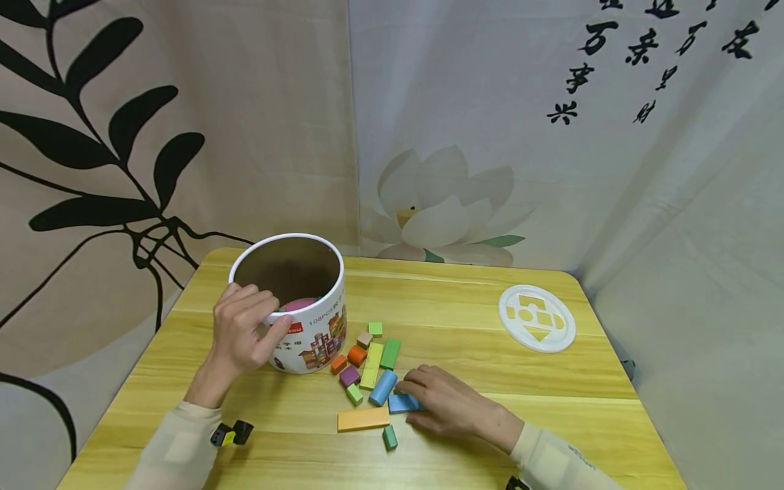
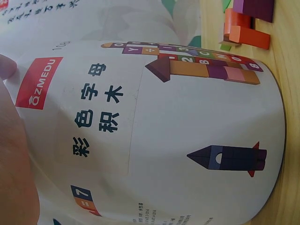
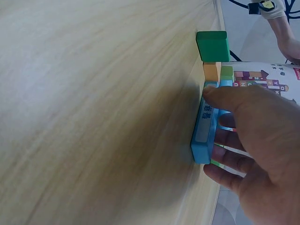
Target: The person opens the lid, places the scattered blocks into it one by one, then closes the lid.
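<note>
My left hand (image 1: 248, 327) grips the near rim of a white bucket (image 1: 312, 340), thumb outside and fingers over the edge. The bucket stands upright at the table's back left, printed with coloured block pictures and lettering; a pink shape shows inside. My right hand (image 1: 450, 405) holds a blue rectangular block (image 3: 203, 129) lying on the table, thumb at one end and fingers along its far side. Beside it are a blue cylinder (image 1: 383, 388), a long orange block (image 1: 363, 419) and a small green block (image 1: 390, 437). In the head view the hand hides part of the blue block.
Several more blocks lie between bucket and right hand, among them a yellow block (image 1: 371, 365), a green block (image 1: 390, 354) and a purple block (image 1: 350, 376). A white disc with cut-out shapes (image 1: 508, 320) lies at the back right of the wooden table (image 1: 551, 422). Printed curtains hang behind.
</note>
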